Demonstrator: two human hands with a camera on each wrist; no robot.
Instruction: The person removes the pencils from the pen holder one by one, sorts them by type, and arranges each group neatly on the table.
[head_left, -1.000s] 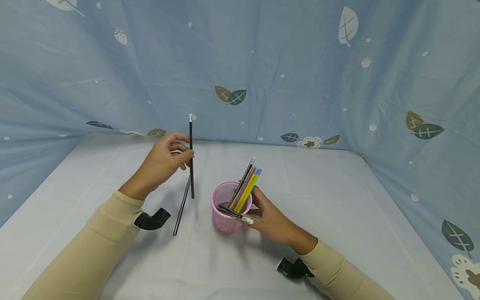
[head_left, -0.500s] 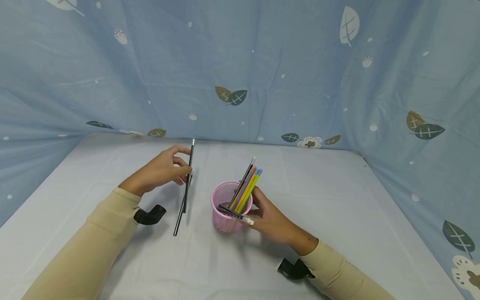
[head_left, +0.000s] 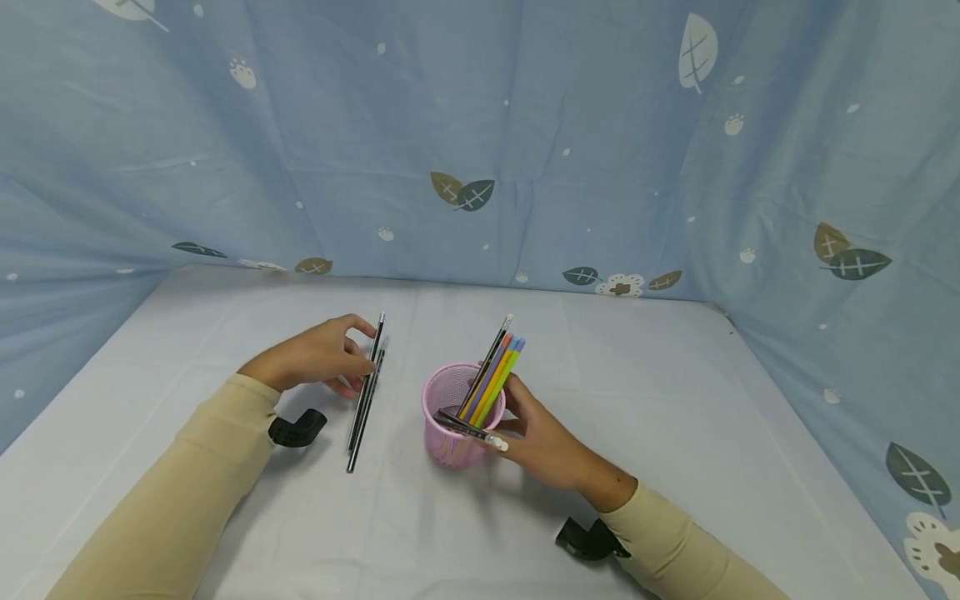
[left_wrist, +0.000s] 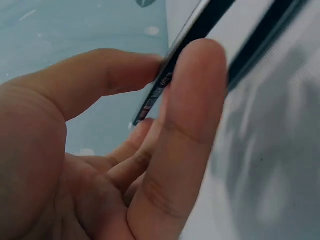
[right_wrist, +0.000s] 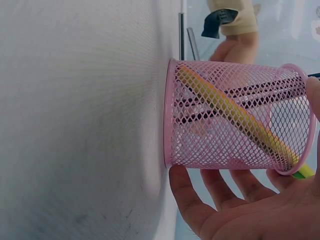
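In the head view, my left hand pinches a black pencil by its upper part, eraser end pointing away. Right beside it a second black pencil lies on the table, almost parallel. The left wrist view has thumb and forefinger on the held pencil. My right hand grips a pink mesh pencil cup from the right; it stands upright on the table. Several coloured pencils and a black pencil lean inside. Other black pencils tilt over the rim near my thumb.
A white cloth covers the table. Behind it and along the sides hangs a blue curtain with leaf prints. Black wrist mounts hang below both sleeves.
My left hand has lowered the black pencil from upright in the air down beside the one on the table. The right hand and cup stay in place.
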